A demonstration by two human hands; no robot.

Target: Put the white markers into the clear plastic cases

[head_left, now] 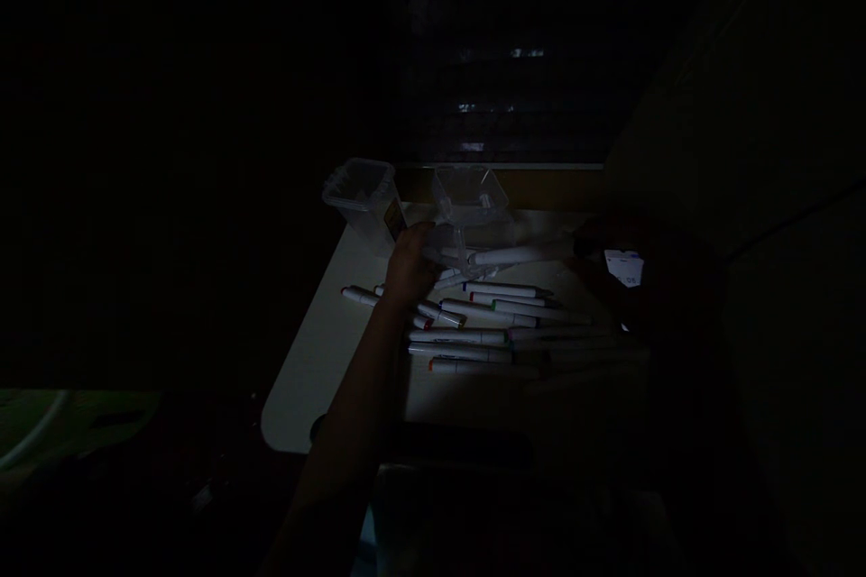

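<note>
The scene is very dark. My left hand [409, 267] reaches forward over a pale table [317, 352], its fingers curled round the lower end of a tilted clear plastic container [469, 201]. Several white markers [474, 317] with coloured caps lie in loose rows on the table just right of that hand. My right hand [612, 275] is only a dark shape at the right. It seems closed on the end of one white marker [520, 253], which points left toward the container's mouth.
A second clear container [362, 194] stands tilted at the table's back left corner. A small white label [623, 267] shows by my right hand. Behind the table runs a wooden ledge [541, 185] under dark blinds. Everything around the table is black.
</note>
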